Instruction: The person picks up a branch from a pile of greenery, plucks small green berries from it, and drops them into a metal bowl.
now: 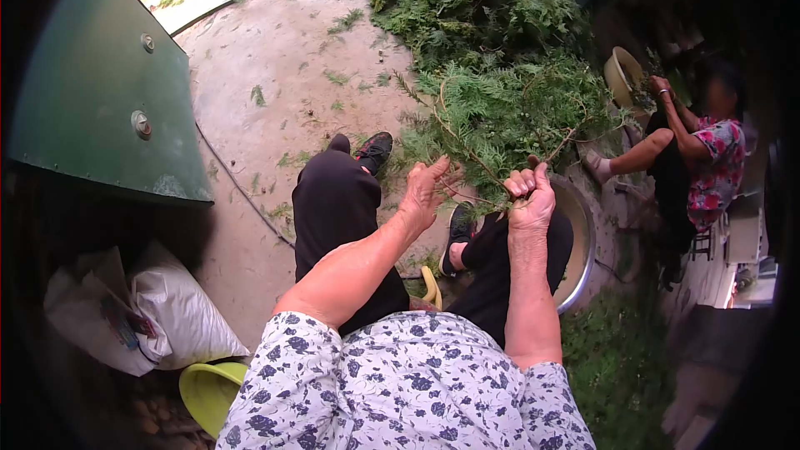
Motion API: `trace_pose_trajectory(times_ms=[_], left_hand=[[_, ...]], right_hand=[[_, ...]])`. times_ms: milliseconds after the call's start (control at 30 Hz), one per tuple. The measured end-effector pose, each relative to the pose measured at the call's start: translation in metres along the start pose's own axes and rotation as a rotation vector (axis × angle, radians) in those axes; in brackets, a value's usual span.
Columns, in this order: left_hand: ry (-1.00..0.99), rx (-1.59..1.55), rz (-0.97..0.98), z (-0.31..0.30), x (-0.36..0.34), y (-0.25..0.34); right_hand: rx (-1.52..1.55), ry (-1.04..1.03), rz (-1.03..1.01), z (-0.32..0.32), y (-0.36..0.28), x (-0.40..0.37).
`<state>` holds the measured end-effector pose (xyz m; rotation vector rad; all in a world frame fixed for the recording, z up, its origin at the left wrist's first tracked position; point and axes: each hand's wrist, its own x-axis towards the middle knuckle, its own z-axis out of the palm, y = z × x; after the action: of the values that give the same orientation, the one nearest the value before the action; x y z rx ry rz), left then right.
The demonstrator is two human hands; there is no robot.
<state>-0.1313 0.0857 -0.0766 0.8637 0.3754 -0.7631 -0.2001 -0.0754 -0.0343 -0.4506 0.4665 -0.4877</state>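
Observation:
My right hand (pixel 532 193) is closed round the woody stems of a leafy evergreen branch (pixel 479 146), its fist held above my right knee. Thin twigs of the branch fan out forward and to the left from that fist. My left hand (pixel 427 187) is beside the branch, thumb and fingers drawn together at a thin side twig (pixel 471 197). Its fingertips are partly hidden, so the exact hold is hard to make out. Below my right hand, a wide metal-rimmed basin (pixel 581 242) stands partly hidden by my leg.
A big heap of evergreen branches (pixel 467 12) lies ahead. Loose sprigs dot the concrete floor (pixel 250 50). At the right, another person (pixel 717 150) sits by a beige basin (pixel 621 75). White sacks (pixel 179 308), a yellow-green basin (pixel 204 396) and a green metal door (pixel 108 92) are at left.

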Motion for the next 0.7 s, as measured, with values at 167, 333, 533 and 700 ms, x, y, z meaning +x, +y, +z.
trace_pose_trajectory(times_ms=[167, 333, 533, 700], left_hand=[[-0.064, -0.238, 0.165, -0.011, 0.012, 0.033], [-0.181, -0.245, 0.130, -0.001, -0.015, 0.060], [-0.078, 0.152, 0.374, -0.008, -0.005, 0.056], [-0.071, -0.097, 0.228, -0.010, -0.004, 0.063]], right_hand=[[-0.112, 0.038, -0.060, -0.009, -0.001, 0.001], [-0.269, 0.009, -0.145, -0.007, -0.003, -0.002], [-0.501, -0.055, -0.207, 0.009, -0.006, -0.012], [-0.613, -0.090, -0.151, 0.014, -0.010, -0.016]])
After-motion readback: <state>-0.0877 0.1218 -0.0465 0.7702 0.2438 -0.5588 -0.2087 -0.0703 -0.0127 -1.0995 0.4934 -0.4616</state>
